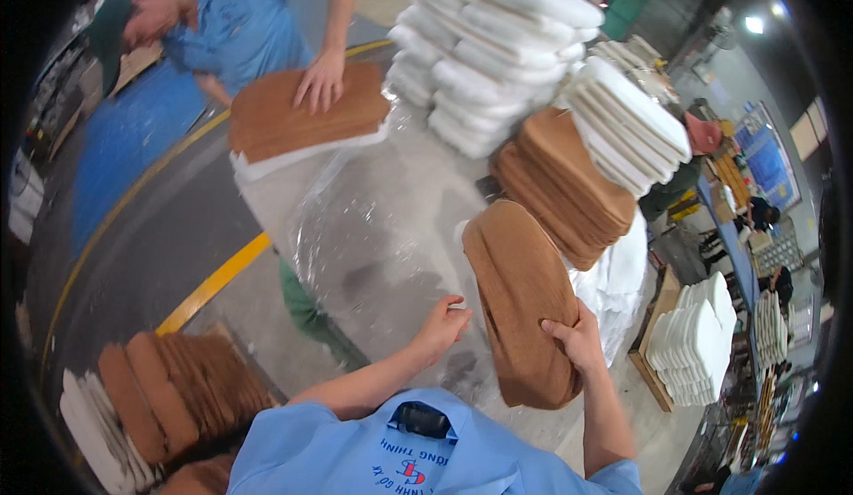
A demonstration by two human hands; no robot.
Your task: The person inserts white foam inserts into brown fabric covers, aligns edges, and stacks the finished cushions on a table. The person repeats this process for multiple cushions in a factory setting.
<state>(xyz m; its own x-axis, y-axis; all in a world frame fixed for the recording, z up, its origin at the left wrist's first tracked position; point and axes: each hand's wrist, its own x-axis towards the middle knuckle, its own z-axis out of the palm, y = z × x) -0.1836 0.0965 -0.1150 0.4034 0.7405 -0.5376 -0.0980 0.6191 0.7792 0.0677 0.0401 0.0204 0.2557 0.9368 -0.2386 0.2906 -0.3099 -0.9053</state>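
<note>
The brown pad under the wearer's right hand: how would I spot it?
Find the table wrapped in clear plastic. Near its front edge lies a lone brown pad, gripped by the right hand. Unlike the brown stack behind it, it lies alone.

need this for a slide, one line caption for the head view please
Right hand grips a brown pad on a plastic-covered table; left hand rests beside it.

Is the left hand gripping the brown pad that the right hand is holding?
No, the left hand rests on the clear plastic sheet, apart from the brown oval fabric pad gripped by the right hand.
</note>
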